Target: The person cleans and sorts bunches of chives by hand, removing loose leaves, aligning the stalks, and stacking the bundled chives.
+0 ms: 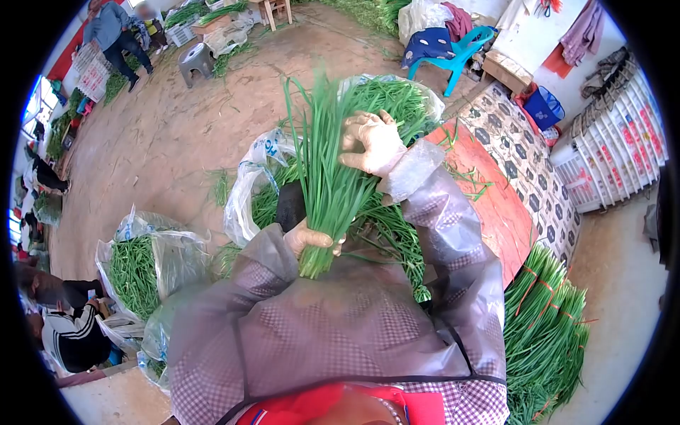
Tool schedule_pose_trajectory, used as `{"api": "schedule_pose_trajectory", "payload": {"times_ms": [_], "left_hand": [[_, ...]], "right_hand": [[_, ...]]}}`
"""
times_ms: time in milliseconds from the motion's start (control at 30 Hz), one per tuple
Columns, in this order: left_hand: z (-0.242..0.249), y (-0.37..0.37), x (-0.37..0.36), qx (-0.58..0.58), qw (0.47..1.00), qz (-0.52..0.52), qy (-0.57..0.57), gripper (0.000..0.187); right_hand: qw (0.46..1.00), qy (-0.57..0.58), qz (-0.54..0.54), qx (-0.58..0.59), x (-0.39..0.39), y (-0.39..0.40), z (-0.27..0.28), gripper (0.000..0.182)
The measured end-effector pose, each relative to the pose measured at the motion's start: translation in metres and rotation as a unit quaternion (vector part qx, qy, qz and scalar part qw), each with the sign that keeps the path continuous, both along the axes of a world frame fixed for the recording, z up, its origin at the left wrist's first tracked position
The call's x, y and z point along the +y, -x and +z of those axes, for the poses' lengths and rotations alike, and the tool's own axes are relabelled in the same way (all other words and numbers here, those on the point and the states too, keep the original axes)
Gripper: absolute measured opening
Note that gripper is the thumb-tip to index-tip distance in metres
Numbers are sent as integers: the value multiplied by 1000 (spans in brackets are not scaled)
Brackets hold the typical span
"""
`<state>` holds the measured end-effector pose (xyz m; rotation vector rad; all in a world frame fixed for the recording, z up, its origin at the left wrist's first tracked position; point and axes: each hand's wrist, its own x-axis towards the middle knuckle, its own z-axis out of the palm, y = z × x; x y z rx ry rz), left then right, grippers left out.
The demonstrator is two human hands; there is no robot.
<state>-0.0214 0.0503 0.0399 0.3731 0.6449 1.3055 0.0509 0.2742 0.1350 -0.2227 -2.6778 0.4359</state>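
Note:
Upright in front of my chest stands a bunch of long green chives, its leaf tips blurred. My left hand, in a pale glove, is wrapped round the bunch near its cut lower ends. My right hand, gloved too, is beside the upper leaves on their right. Its fingers are bent and apart, with a gap between thumb and forefinger; whether they touch the leaves is hard to see. Behind that hand, loose chives fill a plastic bag. Another clear bag of greens lies left of the bunch.
Tied chive bundles are piled at my right, by a red board. A bag of greens stands at left. Farther off are a turquoise chair, stacked white crates, a grey stool and several people, one standing.

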Motion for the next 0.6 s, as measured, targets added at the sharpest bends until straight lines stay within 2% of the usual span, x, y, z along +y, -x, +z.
{"api": "schedule_pose_trajectory", "payload": {"times_ms": [33, 100, 133, 200, 233, 300, 333, 367, 433, 467, 500, 533, 600], "left_hand": [[-1, 0, 0, -2, 1000, -1, -2, 70], [-2, 0, 0, -3, 1000, -1, -3, 70], [-3, 0, 0, 2, 1000, -3, 0, 70], [-3, -1, 2, 7, 1000, -3, 3, 70], [-3, -2, 3, 6, 1000, -5, 7, 70], [-3, -4, 6, 4, 1000, -8, 12, 70], [-3, -5, 6, -10, 1000, -3, 17, 70], [-3, -6, 6, -24, 999, 1, 22, 70], [-6, -5, 0, -27, 1000, -15, 0, 71], [-7, -5, -3, -31, 999, -31, -20, 73], [-7, -4, -3, -30, 999, -33, -21, 73], [-8, -3, -3, -47, 998, -36, -36, 74], [-6, 0, -4, -60, 996, -36, -56, 76]], "right_hand": [[1000, 0, 0, 0, -1, 0, 4, 22], [995, 24, 11, -96, -4, 0, 12, 19], [995, 24, 11, -96, -4, 0, 7, 19], [984, -174, 16, 45, -6, 2, -8, 18], [984, -173, 17, 44, -8, 4, -13, 18], [960, -281, -8, -10, -15, 7, -19, 14], [953, -275, -22, -127, -21, 6, -11, 14], [953, -274, -22, -127, -17, 8, -19, 14], [933, -310, -179, -34, 3, 16, -42, 17], [961, -200, -176, -73, 19, 11, -33, 21], [962, -135, -220, -86, 39, 6, -35, 22], [963, -159, -213, -41, 55, -7, -28, 18], [951, -112, -288, 5, 83, -32, -18, 15]]}}
